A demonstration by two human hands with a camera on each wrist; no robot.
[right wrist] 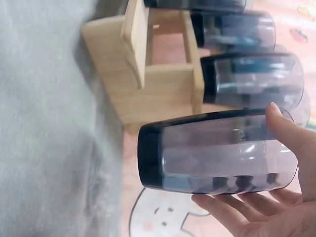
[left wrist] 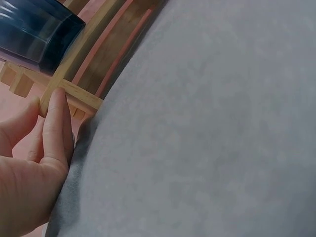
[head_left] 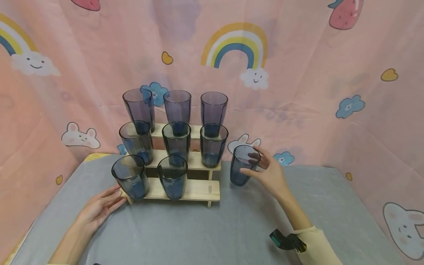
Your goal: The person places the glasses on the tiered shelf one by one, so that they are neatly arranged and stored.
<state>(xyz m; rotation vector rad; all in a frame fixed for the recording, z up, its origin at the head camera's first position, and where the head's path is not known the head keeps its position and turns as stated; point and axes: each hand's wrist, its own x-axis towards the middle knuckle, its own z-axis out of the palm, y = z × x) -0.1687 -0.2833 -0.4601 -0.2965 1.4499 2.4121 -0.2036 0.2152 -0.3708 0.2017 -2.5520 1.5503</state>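
Note:
A three-tier wooden rack (head_left: 200, 189) holds blue-grey drinking glasses. My left hand (head_left: 97, 208) pinches the left end of its lowest board, thumb above and fingers along the edge in the left wrist view, close by a glass (left wrist: 37, 37). My right hand (head_left: 271, 176) grips another tinted glass (head_left: 239, 172), thumb on one side and fingers on the other. That glass is to the right of the rack, slightly tilted, its rim up. In the right wrist view its thick dark base (right wrist: 149, 157) points away from the palm, and the fingers show through its wall.
Three glasses stand on the top tier, three on the middle tier, and two on the bottom tier at left and centre. Grey cloth (head_left: 198, 235) covers the table. Behind hangs a pink printed curtain (head_left: 298, 110). A black strap device (head_left: 286, 241) sits at my right cuff.

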